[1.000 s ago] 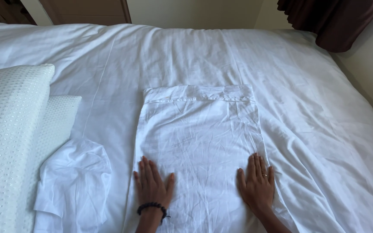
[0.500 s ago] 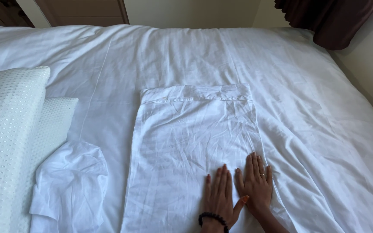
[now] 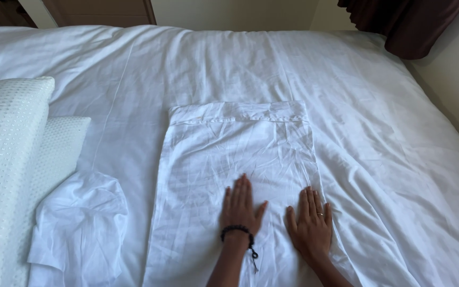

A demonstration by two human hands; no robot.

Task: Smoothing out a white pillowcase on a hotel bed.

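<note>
Pillowcase laid out flat here, a long white rectangle of thin, finely creased cotton with a stitched hem band across its far end, sitting in the middle of the bed and running down to the near edge. Underneath, the bed's white sheet is smoother, with long soft folds fanning toward the right edge.

Left hand is palm-down on the cloth, near the centre of the pillowcase's lower half, fingers straight and held close together, thumb angled out; a dark beaded bracelet circles the wrist with a short cord dangling. Right hand lies flat just beside it, close to the pillowcase's right border, fingers slightly fanned, a thin ring on one. Neither hand grips anything; both simply press on the fabric.

Over at the left edge, two pillows with a dimpled, dotted weave are stacked, and a rumpled white cloth lies bunched just beside them.
</note>
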